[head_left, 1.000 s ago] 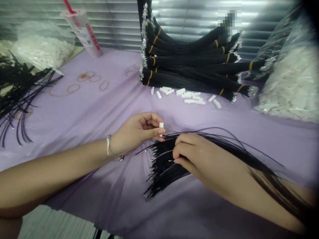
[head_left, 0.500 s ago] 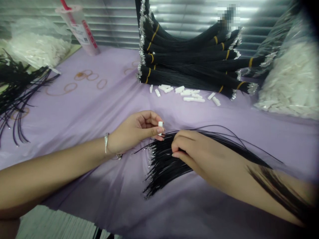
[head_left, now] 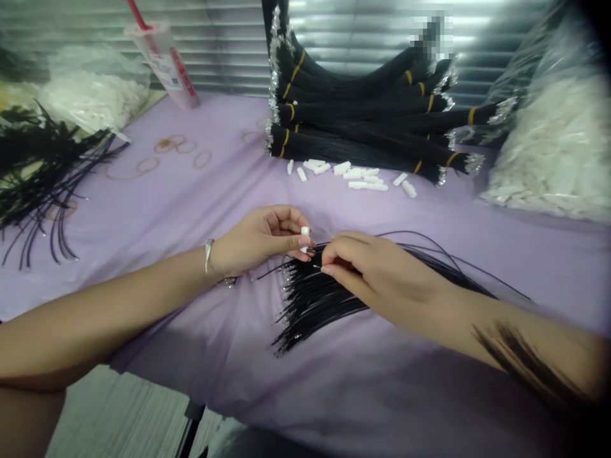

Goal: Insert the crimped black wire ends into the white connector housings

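Note:
My left hand [head_left: 262,238] pinches a small white plastic connector housing [head_left: 305,233] upright between thumb and fingers. Thin dark wire ends reach its lower part. Close by on the right, my right hand [head_left: 377,267] grips a black wire [head_left: 317,266] near its end, and the shiny metal terminal points toward the connector with a small gap between. Under and beside the right hand a spread of loose black wires [head_left: 315,305] lies on the purple cloth, metal tips to the left. The right palm and fingers cover part of these wires.
Several loose white connectors [head_left: 353,173] lie before a stack of banded black wire bundles [head_left: 353,124]. Bags of white pieces stand at the right [head_left: 548,152] and back left [head_left: 90,95]. Black wires [head_left: 42,172] lie at the left, near a cup with a red straw [head_left: 167,67].
My right hand has come up and left, bringing a wire's metal tip close to the connector. My left hand still holds the connector. The view has shifted slightly.

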A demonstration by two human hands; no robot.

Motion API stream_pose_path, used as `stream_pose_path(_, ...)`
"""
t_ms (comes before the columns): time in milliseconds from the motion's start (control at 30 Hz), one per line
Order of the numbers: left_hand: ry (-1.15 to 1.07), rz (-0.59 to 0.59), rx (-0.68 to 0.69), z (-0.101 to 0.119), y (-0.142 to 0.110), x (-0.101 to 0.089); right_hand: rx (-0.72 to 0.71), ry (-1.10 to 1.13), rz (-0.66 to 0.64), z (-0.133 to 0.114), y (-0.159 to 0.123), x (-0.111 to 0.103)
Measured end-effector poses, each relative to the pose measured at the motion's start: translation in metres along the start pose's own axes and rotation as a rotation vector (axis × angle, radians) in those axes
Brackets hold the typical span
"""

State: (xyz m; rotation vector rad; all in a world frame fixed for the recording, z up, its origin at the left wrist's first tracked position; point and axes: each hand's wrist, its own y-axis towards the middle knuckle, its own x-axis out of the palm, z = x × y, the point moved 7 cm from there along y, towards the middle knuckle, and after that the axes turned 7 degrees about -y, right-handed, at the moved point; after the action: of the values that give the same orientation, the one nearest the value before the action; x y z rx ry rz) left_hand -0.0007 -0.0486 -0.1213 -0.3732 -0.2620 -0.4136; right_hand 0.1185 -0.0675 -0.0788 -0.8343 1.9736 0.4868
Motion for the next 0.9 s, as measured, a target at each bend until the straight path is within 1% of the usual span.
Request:
stream_pose_path(100,-0.008,-0.011,-0.011,0.0,0.0,-0.001,0.059,0.043,0.044,0.005,0.002,-0.001)
stream_pose_path(200,-0.017,-0.023,-0.032,-0.001,0.001,-0.001,0.116,0.019,0.105,0.009,0.003,-0.005)
stream_pose_path(267,-0.014,-0.034,-0.051,-0.002,0.0,0.0,0.149,-0.004,0.097,0.011,0.005,-0.004)
stream_pose_path(333,-0.01,-0.035,-0.062,-0.002,0.0,0.0,0.164,-0.018,0.059,0.012,0.007,-0.003)
stream_pose_path(400,-0.005,-0.02,-0.065,-0.002,-0.001,0.0,0.14,-0.025,0.046,0.011,0.008,-0.003)
stream_pose_path(567,-0.004,0.004,-0.055,-0.002,-0.002,0.0,0.038,-0.065,0.112,0.007,0.005,-0.012)
stream_pose_path(633,-0.001,-0.003,-0.049,-0.002,-0.002,0.0,0.004,-0.109,0.103,0.003,0.001,-0.018)
stream_pose_path(700,0.006,-0.02,-0.039,-0.002,-0.002,0.001,-0.018,-0.113,0.11,-0.002,-0.003,-0.028)
stream_pose_path(800,0.018,-0.037,-0.023,0.0,-0.002,0.001,0.036,-0.061,0.186,-0.005,-0.005,-0.047)
stream_pose_path(867,0.019,-0.033,-0.026,0.0,-0.002,0.001,0.07,-0.066,0.202,-0.005,-0.003,-0.05)
stream_pose_path(900,0.012,-0.028,-0.032,0.0,-0.001,0.0,0.074,-0.077,0.187,-0.004,-0.001,-0.047)
